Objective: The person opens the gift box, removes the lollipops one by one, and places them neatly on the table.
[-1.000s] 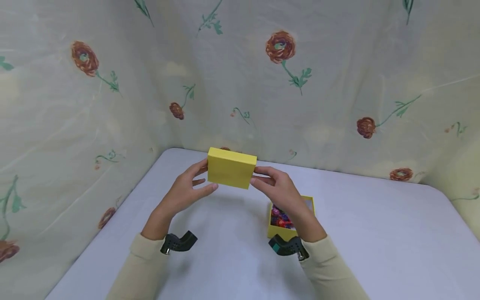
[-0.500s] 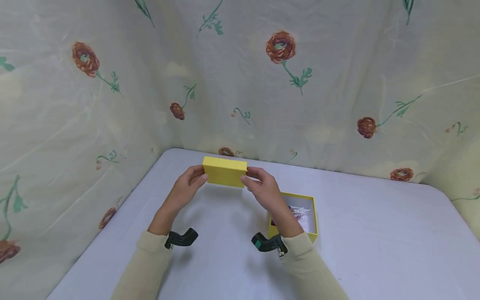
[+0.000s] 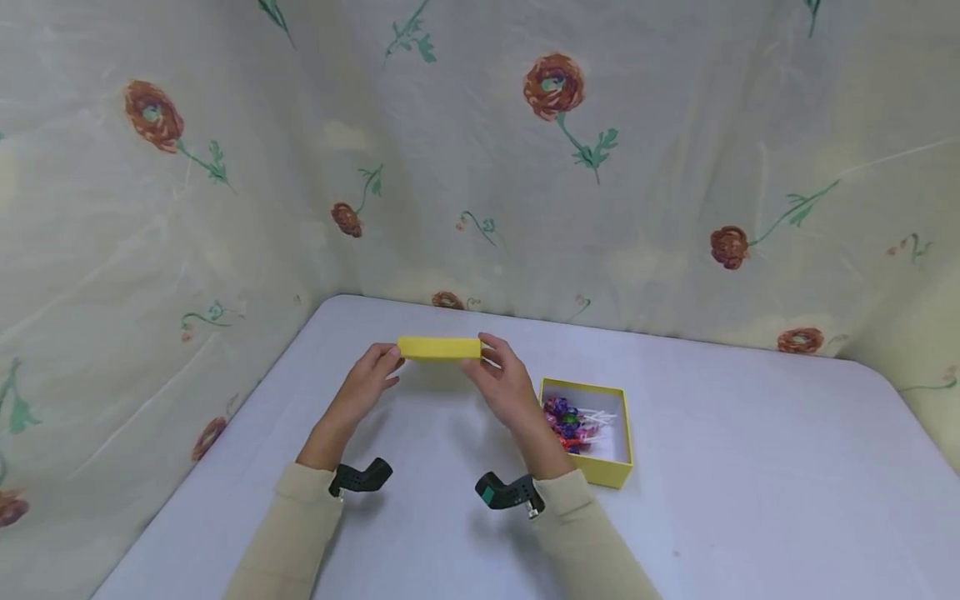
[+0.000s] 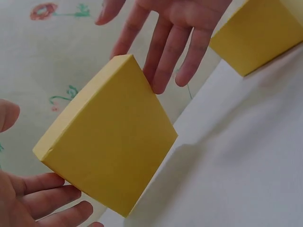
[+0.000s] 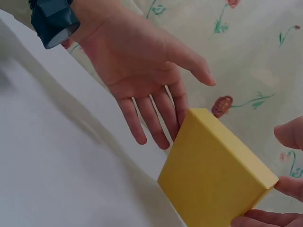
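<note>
A yellow box lid (image 3: 438,348) is held up level above the table, between both hands. My left hand (image 3: 363,383) supports its left end and my right hand (image 3: 510,387) its right end. In the left wrist view the left hand's nearly straight fingers touch one edge of the lid (image 4: 113,137), its thumb apart. The right wrist view has the right hand (image 5: 142,61) with extended fingers against the opposite side, thumb also off the lid. Right of the hands stands an open yellow box (image 3: 607,475) containing several wrapped lollipops (image 3: 570,423) with white sticks. The lid's inside is hidden.
A white-covered table (image 3: 750,467) lies under everything. Flower-patterned cloth (image 3: 645,167) hangs behind it and along the left and right sides. A dark wrist camera (image 3: 360,477) sits on the left wrist, another (image 3: 510,492) on the right.
The lid has come down and slightly left, tipping from its broad face showing to nearly edge-on. Both hands moved with it, the right one leftward, uncovering the box of lollipops.
</note>
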The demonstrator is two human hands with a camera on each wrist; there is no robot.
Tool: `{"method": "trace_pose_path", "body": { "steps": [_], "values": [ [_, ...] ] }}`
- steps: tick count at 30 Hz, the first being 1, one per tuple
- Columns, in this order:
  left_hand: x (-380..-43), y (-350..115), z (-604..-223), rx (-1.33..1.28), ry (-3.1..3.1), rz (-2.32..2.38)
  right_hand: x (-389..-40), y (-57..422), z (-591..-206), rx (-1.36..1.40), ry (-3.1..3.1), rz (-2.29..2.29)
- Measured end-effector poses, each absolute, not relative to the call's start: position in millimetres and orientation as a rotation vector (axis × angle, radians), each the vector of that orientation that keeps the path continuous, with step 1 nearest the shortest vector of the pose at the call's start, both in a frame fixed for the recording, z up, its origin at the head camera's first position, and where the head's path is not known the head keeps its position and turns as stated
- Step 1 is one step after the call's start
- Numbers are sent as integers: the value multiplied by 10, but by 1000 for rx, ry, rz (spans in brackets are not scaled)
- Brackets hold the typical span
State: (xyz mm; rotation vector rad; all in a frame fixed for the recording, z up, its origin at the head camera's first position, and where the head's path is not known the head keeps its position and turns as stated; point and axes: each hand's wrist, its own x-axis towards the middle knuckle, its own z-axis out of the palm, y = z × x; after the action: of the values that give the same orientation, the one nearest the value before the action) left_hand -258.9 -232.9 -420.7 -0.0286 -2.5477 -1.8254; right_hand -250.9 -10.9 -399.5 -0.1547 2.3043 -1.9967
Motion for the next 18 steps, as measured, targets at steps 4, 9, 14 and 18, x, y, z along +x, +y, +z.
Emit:
{"method": "trace_pose_path", "body": {
  "steps": [4, 9, 14, 18],
  "values": [
    [-2606, -2355, -4271, 24, -2568, -1802, -2507, -138, -4056, -142, 2297, -1991],
    [-2591, -2391, -4311, 6, -2558, -1820, -2494, -170, -4142, -151, 2296, -2044],
    [-2585, -2395, -4325, 24, -2563, -1829, -2498, -196, -4222, -195, 2278, -2122],
    [-2586, -2402, -4338, 97, -2621, -1783, -2468, -212, -4228, -163, 2286, -2078]
  ]
}}
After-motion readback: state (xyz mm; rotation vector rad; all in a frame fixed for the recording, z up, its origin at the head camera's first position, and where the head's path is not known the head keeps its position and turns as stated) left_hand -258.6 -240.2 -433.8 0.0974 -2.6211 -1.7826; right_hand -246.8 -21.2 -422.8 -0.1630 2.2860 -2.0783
